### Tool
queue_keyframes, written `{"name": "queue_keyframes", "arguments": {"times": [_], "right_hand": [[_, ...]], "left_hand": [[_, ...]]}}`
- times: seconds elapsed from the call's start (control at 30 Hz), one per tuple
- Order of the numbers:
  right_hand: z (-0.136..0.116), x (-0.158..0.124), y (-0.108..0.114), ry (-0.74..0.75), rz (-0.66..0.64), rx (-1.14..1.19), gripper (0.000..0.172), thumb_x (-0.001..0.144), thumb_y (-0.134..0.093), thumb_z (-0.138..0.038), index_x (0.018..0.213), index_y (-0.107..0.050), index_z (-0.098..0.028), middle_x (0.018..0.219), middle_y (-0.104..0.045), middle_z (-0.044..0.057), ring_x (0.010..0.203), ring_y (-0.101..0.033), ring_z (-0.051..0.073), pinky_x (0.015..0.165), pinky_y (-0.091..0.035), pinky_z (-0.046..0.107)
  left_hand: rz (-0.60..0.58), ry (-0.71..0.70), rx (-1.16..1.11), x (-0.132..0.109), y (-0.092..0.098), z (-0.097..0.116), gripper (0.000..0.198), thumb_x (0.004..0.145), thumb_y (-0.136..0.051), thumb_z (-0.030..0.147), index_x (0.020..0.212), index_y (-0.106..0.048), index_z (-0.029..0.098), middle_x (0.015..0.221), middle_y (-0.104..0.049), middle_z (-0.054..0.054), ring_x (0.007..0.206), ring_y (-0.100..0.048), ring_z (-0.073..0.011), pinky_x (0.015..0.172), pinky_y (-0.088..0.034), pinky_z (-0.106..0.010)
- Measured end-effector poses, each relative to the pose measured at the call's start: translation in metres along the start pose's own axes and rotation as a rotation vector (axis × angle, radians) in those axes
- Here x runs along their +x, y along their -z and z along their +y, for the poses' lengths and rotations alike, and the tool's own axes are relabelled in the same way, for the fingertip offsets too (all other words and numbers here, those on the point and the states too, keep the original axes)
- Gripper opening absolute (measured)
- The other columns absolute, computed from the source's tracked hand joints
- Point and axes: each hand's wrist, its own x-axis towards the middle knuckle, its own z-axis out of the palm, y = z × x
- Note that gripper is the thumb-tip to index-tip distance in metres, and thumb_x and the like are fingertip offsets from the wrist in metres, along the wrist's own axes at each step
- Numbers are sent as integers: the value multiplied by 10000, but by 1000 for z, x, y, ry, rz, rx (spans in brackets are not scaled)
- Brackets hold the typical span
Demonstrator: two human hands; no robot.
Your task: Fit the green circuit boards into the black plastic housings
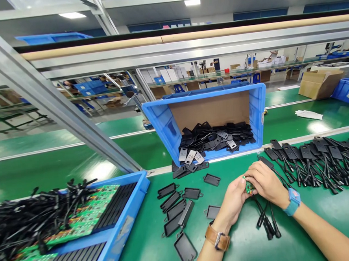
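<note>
Both hands meet over the green table, right of centre. My left hand (234, 197), with a brown watch strap at the wrist, pinches the left side of a small green circuit board (249, 186). The fingers of my right hand (264, 182) close on the board from the other side; a light blue band is on that wrist. Black cables with plugs (268, 223) hang from the board onto the table. Whatever lies under the fingers is hidden. Left of my left hand are several open black plastic cases (185, 250), one of them close to the wrist.
A tilted blue crate (154, 116) holds black case parts behind the hands. At left, a blue tray (122, 242) carries circuit boards and black cables. Black cased units with cables (307, 154) lie at right. A metal frame post (73, 113) slants down at left. A white glove (308, 114) lies farther back.
</note>
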Motion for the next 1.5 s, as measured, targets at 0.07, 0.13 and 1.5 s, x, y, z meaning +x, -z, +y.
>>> {"name": "queue_keyframes", "arguments": {"times": [0.07,0.13,1.5], "right_hand": [[-1,0,-1,-46,81,39,142,993,-507,-204,1076,-621,-188,992,-618,88,959,-537,236,829,-488,404],[-2,0,-1,-87,142,70,130,976,-550,-215,1064,-644,-208,971,-629,77,943,-553,233,816,-496,401],[28,-5,-16,-372,309,142,181,940,-494,-253,786,-568,-196,1015,-590,75,947,-580,198,822,-484,333]], "left_hand": [[-15,-17,-8,0,-1,5,398,918,-610,414,1195,-681,137,1135,-675,-144,1025,-624,-238,909,-494,-379],[5,-37,6,1,1,6,408,896,-651,388,1231,-675,155,1169,-675,-139,1057,-623,-245,946,-485,-393],[382,-119,33,12,13,-12,516,723,-825,382,1144,-682,120,1061,-728,-164,884,-677,-203,812,-512,-333]]}}
